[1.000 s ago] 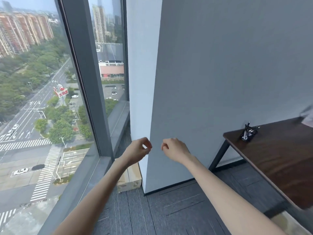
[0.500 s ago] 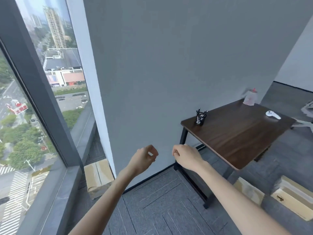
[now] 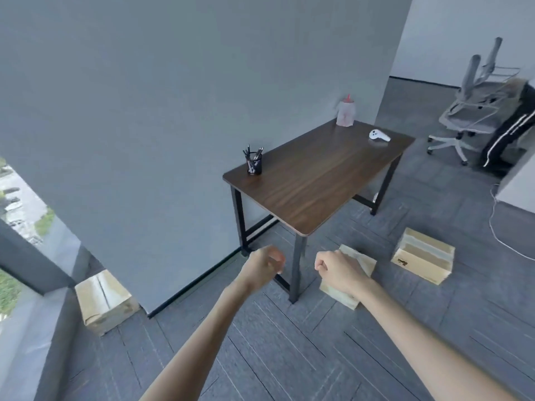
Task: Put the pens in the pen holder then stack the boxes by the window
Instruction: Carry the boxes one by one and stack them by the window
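Both hands are stretched out in front, apart from each other, above the floor. The left hand (image 3: 265, 269) is curled into a fist, slightly blurred, and holds nothing. The right hand (image 3: 337, 270) is curled the same way and also holds nothing; it overlaps the near box (image 3: 362, 261), which lies just beside the counter's (image 3: 318, 175) front leg. The pens (image 3: 248, 150) stand in the pen holder (image 3: 254, 164) on the counter's corner by the wall. 3 boxes are on the floor: the corner box (image 3: 105, 302) by the window (image 3: 17, 198), the near box, and the latched box (image 3: 422, 260) further right.
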